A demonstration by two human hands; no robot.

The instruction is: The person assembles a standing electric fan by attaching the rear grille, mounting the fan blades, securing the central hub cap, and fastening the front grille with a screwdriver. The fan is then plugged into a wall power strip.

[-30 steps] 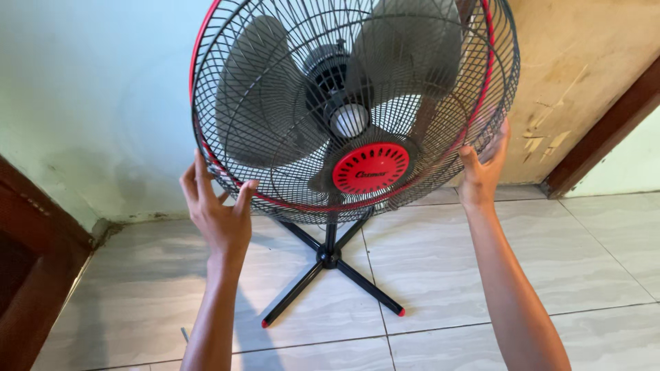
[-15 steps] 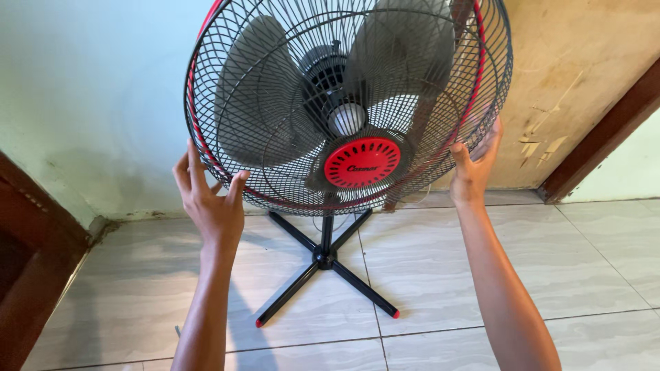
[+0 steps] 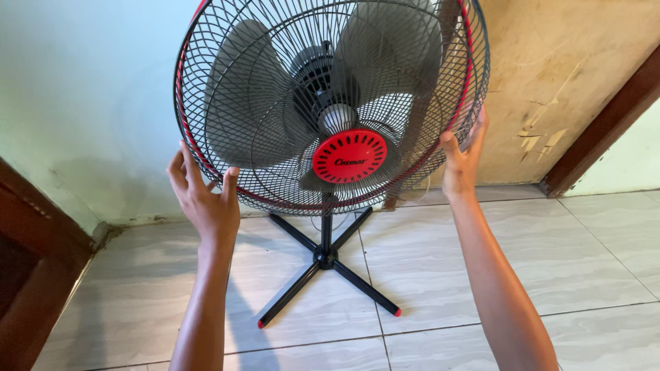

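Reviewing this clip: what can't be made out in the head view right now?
- Top of the black wire fan cage with red rim: cut off by the upper frame edge.
- Fingertips of the right hand: behind the cage rim.
- Grey fan blades and motor: partly screened by the wires.
- Left hand: palm faces away, so contact is unclear.
- Upper pole above the black cross-shaped base: hidden by the cage.
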